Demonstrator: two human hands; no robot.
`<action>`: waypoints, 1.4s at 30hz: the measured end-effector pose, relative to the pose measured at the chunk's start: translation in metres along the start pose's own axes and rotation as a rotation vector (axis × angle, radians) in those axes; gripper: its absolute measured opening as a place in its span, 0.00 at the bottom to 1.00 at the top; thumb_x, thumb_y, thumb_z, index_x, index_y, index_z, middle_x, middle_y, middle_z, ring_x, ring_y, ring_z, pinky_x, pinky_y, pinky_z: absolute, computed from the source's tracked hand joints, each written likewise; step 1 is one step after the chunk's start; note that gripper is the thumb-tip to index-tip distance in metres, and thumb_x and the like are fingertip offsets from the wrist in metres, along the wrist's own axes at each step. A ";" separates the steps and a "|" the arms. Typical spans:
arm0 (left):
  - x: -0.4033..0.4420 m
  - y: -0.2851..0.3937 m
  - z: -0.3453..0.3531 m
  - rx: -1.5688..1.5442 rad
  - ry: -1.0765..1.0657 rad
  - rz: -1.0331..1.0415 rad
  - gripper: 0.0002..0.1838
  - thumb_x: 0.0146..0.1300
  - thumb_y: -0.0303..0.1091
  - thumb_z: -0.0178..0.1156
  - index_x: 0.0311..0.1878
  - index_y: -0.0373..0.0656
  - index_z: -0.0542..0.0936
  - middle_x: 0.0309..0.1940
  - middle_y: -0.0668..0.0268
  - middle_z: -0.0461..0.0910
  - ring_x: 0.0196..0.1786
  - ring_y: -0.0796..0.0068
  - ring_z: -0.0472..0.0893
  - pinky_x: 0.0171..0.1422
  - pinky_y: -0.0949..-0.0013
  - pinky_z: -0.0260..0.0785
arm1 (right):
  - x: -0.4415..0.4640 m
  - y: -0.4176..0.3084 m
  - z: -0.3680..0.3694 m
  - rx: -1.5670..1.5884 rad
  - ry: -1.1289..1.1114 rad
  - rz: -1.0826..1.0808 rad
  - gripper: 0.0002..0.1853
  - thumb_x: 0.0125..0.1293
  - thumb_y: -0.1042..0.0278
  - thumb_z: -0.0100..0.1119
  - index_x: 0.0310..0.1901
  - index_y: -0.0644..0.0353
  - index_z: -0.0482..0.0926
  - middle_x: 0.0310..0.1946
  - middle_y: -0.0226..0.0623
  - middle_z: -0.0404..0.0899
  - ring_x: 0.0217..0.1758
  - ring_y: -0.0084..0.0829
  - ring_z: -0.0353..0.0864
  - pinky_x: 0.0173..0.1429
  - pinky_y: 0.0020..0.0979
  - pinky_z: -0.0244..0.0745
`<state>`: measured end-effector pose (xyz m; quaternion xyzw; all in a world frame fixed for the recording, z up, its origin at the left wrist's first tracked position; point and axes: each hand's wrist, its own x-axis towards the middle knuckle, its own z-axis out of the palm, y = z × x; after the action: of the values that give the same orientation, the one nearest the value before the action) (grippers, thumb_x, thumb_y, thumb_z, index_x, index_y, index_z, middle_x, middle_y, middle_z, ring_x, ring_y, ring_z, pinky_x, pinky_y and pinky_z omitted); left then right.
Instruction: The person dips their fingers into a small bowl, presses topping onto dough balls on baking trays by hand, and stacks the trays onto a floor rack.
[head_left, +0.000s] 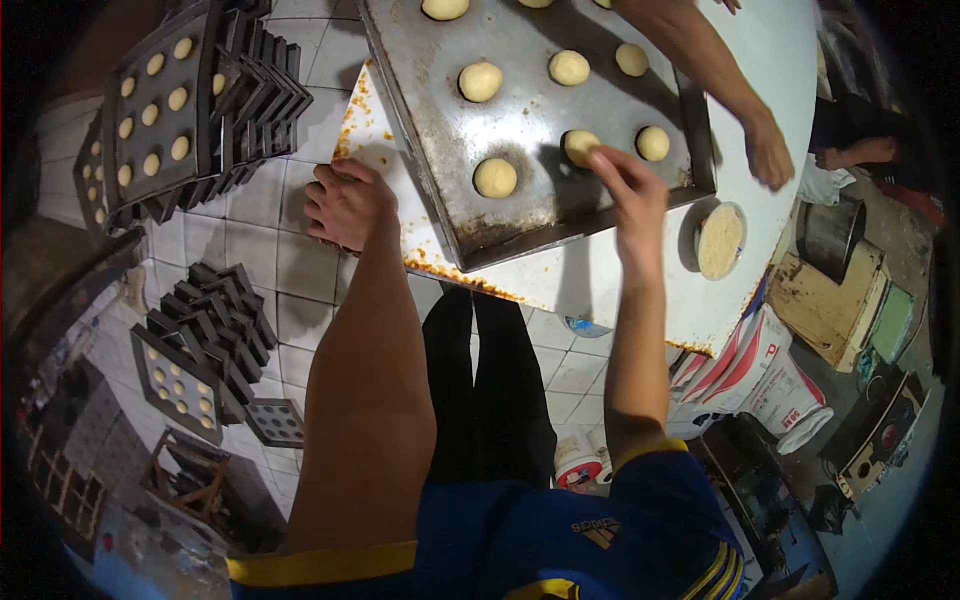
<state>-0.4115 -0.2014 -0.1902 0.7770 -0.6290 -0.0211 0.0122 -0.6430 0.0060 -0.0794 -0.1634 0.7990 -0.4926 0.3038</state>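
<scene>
My right hand (637,195) reaches over a large dark metal baking tray (540,215), its fingertips and thumb closed at the right side of a dough ball (579,147). Round pale dough balls sit spaced in rows on the tray, among them one dough ball (495,178) to the left and another dough ball (653,143) to the right. My left hand (350,205) is curled into a loose fist at the left edge of the white table (570,275), beside the tray. Nothing shows in it.
Another person's forearm (700,55) crosses the tray's far right corner. A bowl of pale crumbs (720,240) stands right of the tray. Stacked trays (150,115) with dough balls rise at left, with another tray stack (215,330) below. Sacks (760,370) lie lower right.
</scene>
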 end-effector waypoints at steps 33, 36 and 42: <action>0.000 -0.001 0.002 0.004 0.009 0.014 0.25 0.78 0.55 0.43 0.50 0.45 0.81 0.51 0.55 0.81 0.57 0.48 0.79 0.63 0.42 0.68 | 0.106 -0.019 0.118 -0.761 -0.003 -0.865 0.07 0.66 0.61 0.74 0.42 0.51 0.95 0.36 0.35 0.88 0.42 0.45 0.82 0.51 0.43 0.80; 0.001 -0.001 0.004 -0.005 -0.008 0.005 0.24 0.78 0.55 0.43 0.49 0.45 0.81 0.50 0.55 0.81 0.57 0.48 0.79 0.63 0.42 0.68 | 0.110 -0.014 0.113 -0.526 -0.018 -0.776 0.09 0.68 0.61 0.74 0.45 0.54 0.95 0.37 0.37 0.91 0.43 0.39 0.86 0.52 0.38 0.81; 0.001 -0.004 0.010 0.003 0.041 0.036 0.23 0.77 0.54 0.44 0.49 0.46 0.80 0.49 0.56 0.81 0.56 0.49 0.79 0.62 0.42 0.68 | 0.068 -0.035 0.053 -0.131 0.029 -0.238 0.13 0.71 0.62 0.75 0.51 0.61 0.94 0.40 0.38 0.94 0.41 0.24 0.85 0.52 0.27 0.78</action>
<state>-0.4075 -0.2013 -0.2005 0.7659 -0.6425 -0.0040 0.0244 -0.6617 -0.0846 -0.0883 -0.2692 0.8087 -0.4742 0.2206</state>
